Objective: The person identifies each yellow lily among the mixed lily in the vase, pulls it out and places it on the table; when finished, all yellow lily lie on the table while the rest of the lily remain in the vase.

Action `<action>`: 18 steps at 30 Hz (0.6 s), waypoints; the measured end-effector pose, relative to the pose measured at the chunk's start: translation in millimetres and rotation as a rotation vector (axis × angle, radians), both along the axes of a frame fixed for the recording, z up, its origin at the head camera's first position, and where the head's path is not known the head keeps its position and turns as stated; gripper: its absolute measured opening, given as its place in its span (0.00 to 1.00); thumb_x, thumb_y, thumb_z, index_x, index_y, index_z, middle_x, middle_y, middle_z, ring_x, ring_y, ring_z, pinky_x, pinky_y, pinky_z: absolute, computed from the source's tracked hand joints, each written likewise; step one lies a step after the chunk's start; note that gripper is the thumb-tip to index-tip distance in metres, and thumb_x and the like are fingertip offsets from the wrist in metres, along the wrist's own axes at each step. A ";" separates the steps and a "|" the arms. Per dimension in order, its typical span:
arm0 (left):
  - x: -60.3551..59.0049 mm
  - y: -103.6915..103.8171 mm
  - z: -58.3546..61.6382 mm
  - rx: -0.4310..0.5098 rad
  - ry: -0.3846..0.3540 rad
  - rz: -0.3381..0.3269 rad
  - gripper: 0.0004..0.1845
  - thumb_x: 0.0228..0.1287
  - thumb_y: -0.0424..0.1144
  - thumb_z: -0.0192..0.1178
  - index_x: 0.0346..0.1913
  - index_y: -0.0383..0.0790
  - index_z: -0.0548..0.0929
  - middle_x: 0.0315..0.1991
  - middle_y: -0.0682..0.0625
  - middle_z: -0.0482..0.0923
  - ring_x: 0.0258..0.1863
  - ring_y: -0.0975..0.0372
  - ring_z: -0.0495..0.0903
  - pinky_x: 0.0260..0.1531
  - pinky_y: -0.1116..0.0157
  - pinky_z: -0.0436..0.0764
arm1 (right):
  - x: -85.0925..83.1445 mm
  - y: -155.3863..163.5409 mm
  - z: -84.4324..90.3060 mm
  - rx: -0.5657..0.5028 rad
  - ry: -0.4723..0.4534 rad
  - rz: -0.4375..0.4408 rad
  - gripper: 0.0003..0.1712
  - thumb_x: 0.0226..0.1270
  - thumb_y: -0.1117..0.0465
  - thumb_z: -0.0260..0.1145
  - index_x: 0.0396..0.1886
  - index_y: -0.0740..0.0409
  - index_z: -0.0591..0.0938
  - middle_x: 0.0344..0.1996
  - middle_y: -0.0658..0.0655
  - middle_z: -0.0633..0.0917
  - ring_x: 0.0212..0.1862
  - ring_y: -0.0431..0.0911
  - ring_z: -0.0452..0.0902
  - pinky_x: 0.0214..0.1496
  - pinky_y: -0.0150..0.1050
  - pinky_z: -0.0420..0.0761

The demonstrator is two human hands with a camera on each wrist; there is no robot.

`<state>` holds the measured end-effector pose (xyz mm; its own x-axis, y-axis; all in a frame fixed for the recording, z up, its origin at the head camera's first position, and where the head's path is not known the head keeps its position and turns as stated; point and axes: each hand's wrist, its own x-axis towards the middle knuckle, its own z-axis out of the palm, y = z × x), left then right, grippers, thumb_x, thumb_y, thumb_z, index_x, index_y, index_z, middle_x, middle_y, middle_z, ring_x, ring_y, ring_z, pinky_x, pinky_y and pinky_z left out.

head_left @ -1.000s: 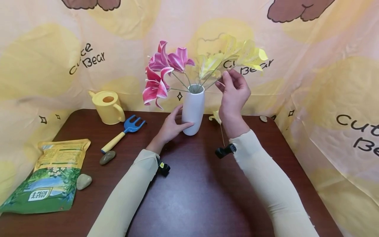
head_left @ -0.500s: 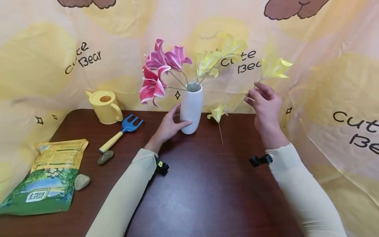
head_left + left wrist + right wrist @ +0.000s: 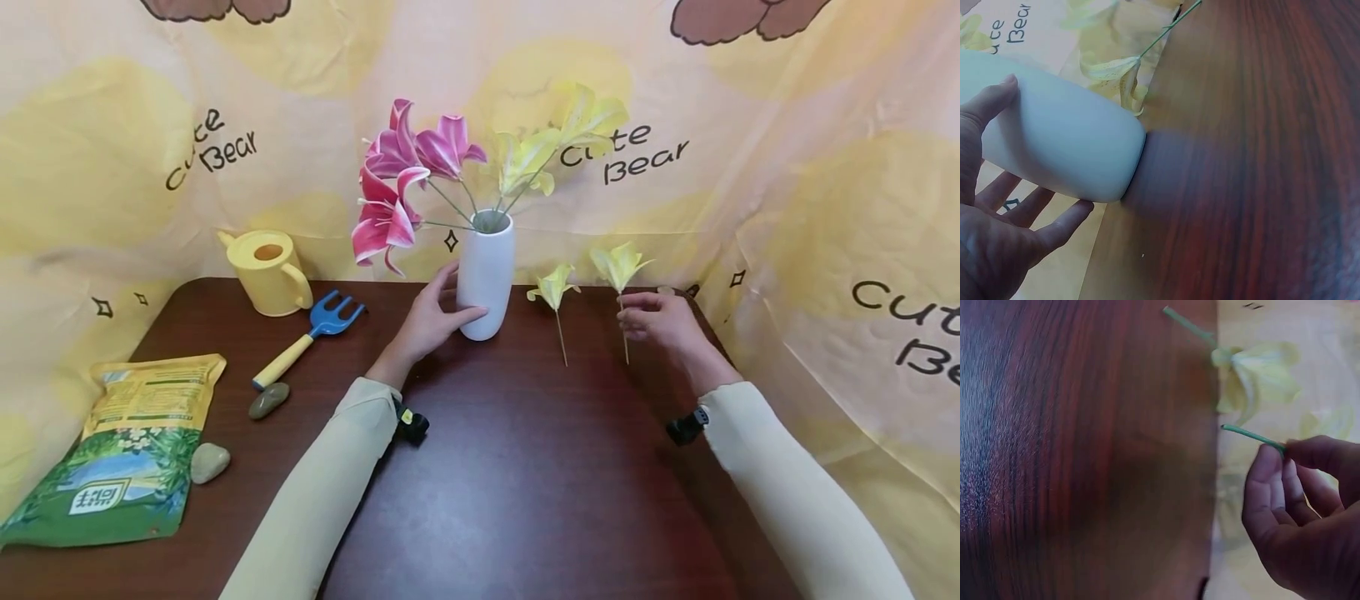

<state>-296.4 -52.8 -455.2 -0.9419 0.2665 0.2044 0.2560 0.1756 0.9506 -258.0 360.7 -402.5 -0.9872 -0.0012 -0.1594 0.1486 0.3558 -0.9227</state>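
"As your right fingers pinch a yellow flower by its stem, right of the vase, how will it handle?"

"Probably light, with bendable stem and soft petals; hold below them. Your left fingers cup the vase, likely slick and breakable."

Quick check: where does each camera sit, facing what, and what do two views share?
Head: worn on the head, facing forward and down over the table; the left hand, right hand, left sleeve and right sleeve show.
Left wrist: worn there, facing the left hand's hold on the vase; only that hand shows.
Right wrist: worn there, facing the right hand's pinch on a green stem; only that hand shows.
Shared: head and left wrist both show the vase in the left hand.
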 end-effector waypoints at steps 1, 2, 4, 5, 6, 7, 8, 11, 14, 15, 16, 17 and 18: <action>0.3 0.2 0.3 0.002 0.002 0.000 0.48 0.68 0.49 0.82 0.86 0.62 0.68 0.80 0.45 0.75 0.77 0.45 0.77 0.77 0.36 0.78 | -2.1 -0.1 -2.8 0.022 -0.023 0.018 0.26 0.85 0.69 0.64 0.75 0.75 0.75 0.32 0.36 0.91 0.37 0.32 0.90 0.45 0.30 0.92; 0.6 0.4 0.6 0.003 0.003 -0.001 0.48 0.68 0.49 0.82 0.86 0.61 0.68 0.80 0.45 0.75 0.77 0.45 0.77 0.77 0.36 0.78 | -4.0 -0.7 -4.9 0.032 -0.044 0.037 0.27 0.86 0.69 0.63 0.77 0.77 0.73 0.32 0.35 0.90 0.37 0.32 0.89 0.45 0.30 0.92; 1.1 0.5 0.5 0.005 0.000 -0.003 0.48 0.68 0.49 0.82 0.86 0.62 0.68 0.80 0.45 0.75 0.78 0.45 0.77 0.77 0.36 0.78 | -7.1 -4.4 -8.0 0.034 -0.095 0.046 0.29 0.86 0.68 0.62 0.79 0.78 0.71 0.31 0.36 0.89 0.38 0.34 0.89 0.46 0.31 0.92; 1.2 0.5 0.4 0.004 -0.001 -0.003 0.48 0.68 0.49 0.82 0.86 0.62 0.68 0.80 0.45 0.75 0.78 0.45 0.77 0.77 0.36 0.78 | -8.1 -6.8 -8.4 0.036 -0.113 0.048 0.30 0.86 0.69 0.62 0.79 0.78 0.70 0.31 0.36 0.89 0.39 0.34 0.88 0.46 0.32 0.92; 1.4 0.5 0.2 0.006 -0.005 -0.005 0.48 0.68 0.49 0.82 0.86 0.62 0.68 0.80 0.45 0.74 0.78 0.45 0.77 0.77 0.36 0.78 | -8.3 -9.7 -8.1 0.037 -0.130 0.051 0.30 0.86 0.68 0.62 0.80 0.78 0.70 0.31 0.37 0.89 0.39 0.35 0.89 0.46 0.33 0.93; 1.4 0.6 -0.2 0.007 -0.009 -0.007 0.48 0.68 0.49 0.82 0.85 0.62 0.68 0.80 0.45 0.74 0.78 0.45 0.77 0.77 0.36 0.78 | -8.4 -12.5 -7.7 0.030 -0.143 0.051 0.30 0.86 0.69 0.62 0.80 0.78 0.70 0.31 0.38 0.89 0.39 0.36 0.89 0.47 0.34 0.93; 1.6 0.7 -0.5 0.009 -0.011 -0.008 0.47 0.68 0.50 0.82 0.85 0.62 0.68 0.80 0.45 0.74 0.79 0.45 0.77 0.77 0.36 0.78 | -7.9 -15.2 -6.9 0.023 -0.153 0.053 0.30 0.85 0.69 0.62 0.80 0.78 0.70 0.32 0.39 0.90 0.40 0.37 0.89 0.48 0.35 0.94; 1.5 1.1 -1.2 0.016 -0.019 -0.010 0.47 0.68 0.50 0.82 0.85 0.63 0.68 0.81 0.46 0.74 0.79 0.45 0.76 0.78 0.36 0.77 | -6.6 -20.8 -6.0 0.006 -0.166 0.055 0.31 0.84 0.70 0.63 0.80 0.79 0.70 0.34 0.43 0.91 0.40 0.39 0.90 0.50 0.39 0.95; 1.6 1.1 -0.5 0.014 -0.016 -0.006 0.47 0.68 0.49 0.82 0.85 0.64 0.68 0.81 0.46 0.74 0.78 0.45 0.77 0.78 0.36 0.77 | -7.4 -22.0 -10.1 -0.022 -0.163 0.050 0.31 0.84 0.71 0.63 0.80 0.80 0.69 0.36 0.47 0.93 0.41 0.41 0.92 0.52 0.42 0.95; 1.5 0.9 -0.2 0.010 -0.014 -0.004 0.47 0.68 0.49 0.82 0.85 0.64 0.68 0.81 0.46 0.74 0.78 0.45 0.77 0.78 0.36 0.77 | -8.2 -21.6 -12.7 -0.031 -0.161 0.046 0.31 0.84 0.71 0.63 0.80 0.80 0.69 0.36 0.47 0.94 0.41 0.41 0.92 0.52 0.42 0.95; 1.5 0.6 0.3 0.007 -0.011 -0.002 0.47 0.68 0.49 0.82 0.85 0.64 0.68 0.81 0.46 0.74 0.78 0.45 0.77 0.78 0.36 0.77 | -9.3 -21.0 -15.8 -0.039 -0.157 0.042 0.31 0.84 0.70 0.64 0.79 0.79 0.69 0.37 0.48 0.94 0.41 0.41 0.92 0.51 0.41 0.95; 1.5 0.3 0.7 0.004 -0.008 0.000 0.47 0.68 0.50 0.82 0.85 0.64 0.68 0.81 0.46 0.74 0.78 0.45 0.77 0.78 0.36 0.78 | -10.4 -20.5 -18.9 -0.046 -0.156 0.039 0.31 0.84 0.70 0.64 0.79 0.79 0.70 0.38 0.48 0.94 0.41 0.41 0.92 0.51 0.41 0.95; 1.4 -0.1 1.0 0.001 -0.005 0.002 0.47 0.68 0.49 0.82 0.85 0.63 0.68 0.81 0.46 0.74 0.78 0.46 0.77 0.78 0.37 0.78 | -11.8 -19.5 -22.5 -0.048 -0.152 0.037 0.31 0.85 0.69 0.64 0.79 0.79 0.70 0.38 0.47 0.95 0.41 0.40 0.93 0.50 0.40 0.95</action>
